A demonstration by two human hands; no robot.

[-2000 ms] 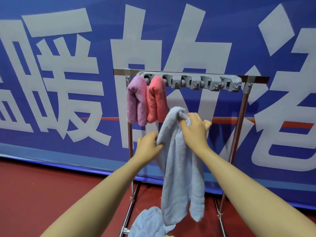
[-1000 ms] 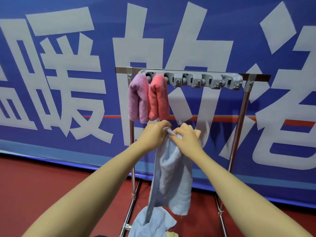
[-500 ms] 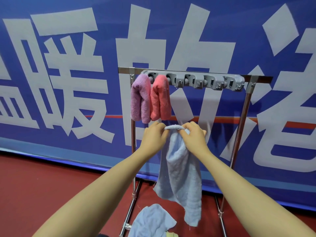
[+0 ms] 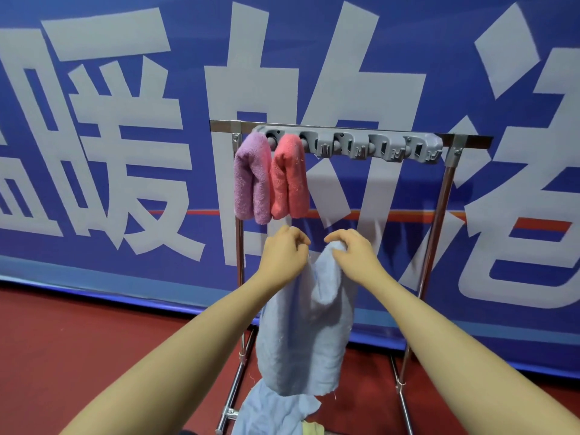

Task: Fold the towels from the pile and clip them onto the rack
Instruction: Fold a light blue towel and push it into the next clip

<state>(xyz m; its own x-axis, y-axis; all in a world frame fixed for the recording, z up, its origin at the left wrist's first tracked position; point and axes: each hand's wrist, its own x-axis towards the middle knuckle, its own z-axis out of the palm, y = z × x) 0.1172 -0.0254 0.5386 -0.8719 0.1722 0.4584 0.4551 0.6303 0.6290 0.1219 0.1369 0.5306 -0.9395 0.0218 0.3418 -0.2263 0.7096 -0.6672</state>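
My left hand (image 4: 284, 252) and right hand (image 4: 353, 251) both pinch top edge of light-blue terry towel (image 4: 303, 328), below grey clip bar of chrome rack (image 4: 346, 145).

light blue towel (image 4: 303, 334) – thin, creased, hanging loose below the rack's clip bar, top edge bunched and held up in both hands, lower edge ragged. more light blue cloth, the pile (image 4: 270, 412), lies crumpled on the floor between the rack's feet, a yellowish piece just beside it. rack (image 4: 439, 196) – chrome frame, upright, grey clip bar (image 4: 361, 146) across its top. purple towel (image 4: 252, 180) and pink towel (image 4: 288, 177) folded, clipped side by side at the bar's left end, touching.
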